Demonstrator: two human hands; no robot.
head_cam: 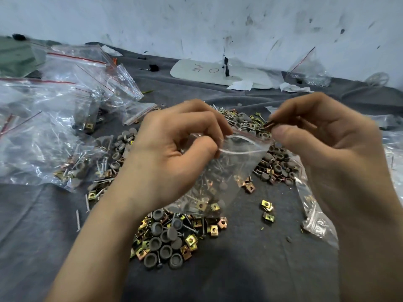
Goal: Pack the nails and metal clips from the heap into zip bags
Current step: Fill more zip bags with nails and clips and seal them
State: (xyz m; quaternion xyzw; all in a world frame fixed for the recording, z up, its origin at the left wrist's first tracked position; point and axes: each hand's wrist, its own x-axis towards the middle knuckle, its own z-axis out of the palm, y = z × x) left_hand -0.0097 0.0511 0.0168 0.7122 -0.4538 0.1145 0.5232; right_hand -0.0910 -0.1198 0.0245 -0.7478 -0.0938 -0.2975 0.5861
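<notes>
Grey cloth [250, 269], scuffed wall [196, 22]; left hand [170, 158] pinches zip bag [235, 168], right hand [322, 144] clip [268, 124]

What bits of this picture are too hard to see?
Head view:
The piece pinched by the right hand: motion-blurred.
Part of the zip bag: hidden behind the left hand.
The scribble on the white board: too small to read.
The filled bags at left: cut off by the edge.
</notes>
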